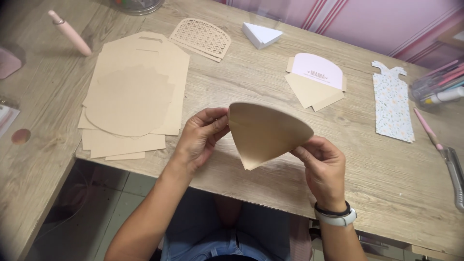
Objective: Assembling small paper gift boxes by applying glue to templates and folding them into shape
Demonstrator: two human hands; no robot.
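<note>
A kraft-paper cone (266, 133) was held up above the near edge of the wooden table (270, 82), its point turned down toward the lap and its curved rim uppermost. It was pinched from both sides: the left hand (200, 137) was closed on the left edge, thumb in front and fingers behind, and the right hand (323, 164) was closed on the right corner of the rim, a white wristband (338, 217) being worn at that wrist. By that two-sided grip the curl of the paper appeared to be kept from springing flat.

Further out on the left, a stack of flat kraft cut-outs (133, 96) was laid, seemingly kept within reach as stock. On the right a flowered paper dress shape (394, 104) was laid flat, with a craft knife (454, 174) and a pink pen (427, 128) beside it.

Beyond the cone, a finished kraft pocket with a white card (316, 79) was set. At the far edge a lattice-cut piece (200, 38), a folded white paper wedge (261, 34) and a pink tool (70, 31) were placed, out of the working space.
</note>
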